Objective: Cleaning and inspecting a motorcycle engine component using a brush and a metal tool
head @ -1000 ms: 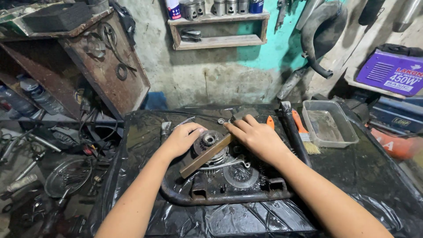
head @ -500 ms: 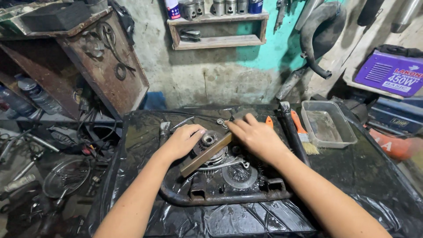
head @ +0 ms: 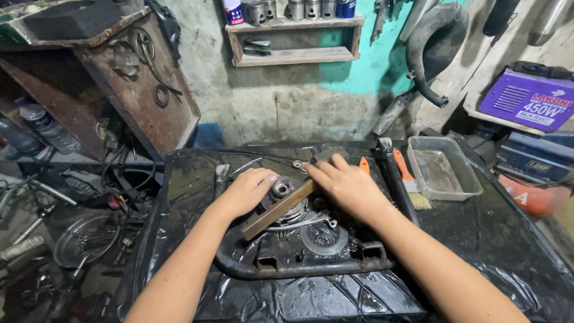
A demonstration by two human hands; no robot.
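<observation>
Centrally, flat bar [head: 278, 209] (rust-brown), toothed gear [head: 281, 189]

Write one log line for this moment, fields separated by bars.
left hand: on engine part | right hand: on wooden bar | bar: across gear | brush: beside tray

Between the hands: wooden bar [head: 278, 209] across the gear [head: 281, 189], on the engine part [head: 299, 245] on the worktop [head: 496, 239]. Right of right hand [head: 345, 185]: brush [head: 409, 182], then tray [head: 443, 168]. Behind: wall shelf [head: 293, 40].
</observation>
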